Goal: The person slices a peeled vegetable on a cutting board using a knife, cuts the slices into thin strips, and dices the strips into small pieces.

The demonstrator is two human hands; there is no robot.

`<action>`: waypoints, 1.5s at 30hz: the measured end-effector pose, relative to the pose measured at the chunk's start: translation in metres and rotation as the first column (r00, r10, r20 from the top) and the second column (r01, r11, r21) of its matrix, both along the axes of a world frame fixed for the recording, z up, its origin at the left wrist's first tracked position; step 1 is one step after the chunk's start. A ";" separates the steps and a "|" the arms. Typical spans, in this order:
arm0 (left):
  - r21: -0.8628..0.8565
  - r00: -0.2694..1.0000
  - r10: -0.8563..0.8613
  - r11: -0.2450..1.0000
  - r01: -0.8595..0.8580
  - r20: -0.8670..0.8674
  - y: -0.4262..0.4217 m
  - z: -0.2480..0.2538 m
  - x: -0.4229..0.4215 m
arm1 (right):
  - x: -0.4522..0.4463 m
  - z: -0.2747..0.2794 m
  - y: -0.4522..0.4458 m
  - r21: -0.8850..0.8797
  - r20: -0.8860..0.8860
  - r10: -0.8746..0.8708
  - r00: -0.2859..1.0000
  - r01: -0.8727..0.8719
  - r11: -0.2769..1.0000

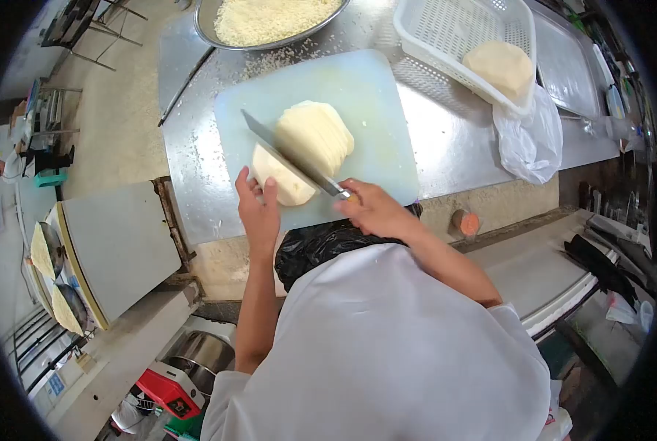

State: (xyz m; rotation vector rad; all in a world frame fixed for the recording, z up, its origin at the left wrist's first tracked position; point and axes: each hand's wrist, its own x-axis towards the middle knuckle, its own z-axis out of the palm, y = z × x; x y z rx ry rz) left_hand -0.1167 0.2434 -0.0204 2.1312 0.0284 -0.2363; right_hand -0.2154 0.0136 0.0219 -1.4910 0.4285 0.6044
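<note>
A pale peeled root vegetable, jicama-like, lies on the pale green cutting board. Its uncut chunk is at the near left, with my left hand gripping its left end between thumb and fingers. My right hand is wrapped round the handle of a large kitchen knife. The blade stands between the chunk and a stack of thin, overlapping slices on the far side. How deep the edge has gone is hidden.
A metal bowl of finely chopped pale pieces stands at the back. To its right, a white plastic basket holds a whole peeled root; a plastic bag hangs beside it. Scraps dot the steel table. An orange-topped container is near the edge.
</note>
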 end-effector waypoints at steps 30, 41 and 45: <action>0.169 0.747 -0.286 0.958 0.231 0.600 0.025 -0.022 0.026 | 0.011 -0.002 -0.006 -0.094 0.014 0.033 0.999 -0.031 0.995; 0.055 0.812 -0.202 0.977 0.206 0.547 -0.027 -0.031 0.059 | -0.005 -0.002 -0.015 -0.278 0.110 0.035 0.993 -0.003 0.961; 0.020 0.829 0.005 1.000 -0.020 0.560 -0.036 -0.041 0.042 | -0.009 -0.006 -0.007 -0.380 0.189 0.045 0.981 0.031 0.925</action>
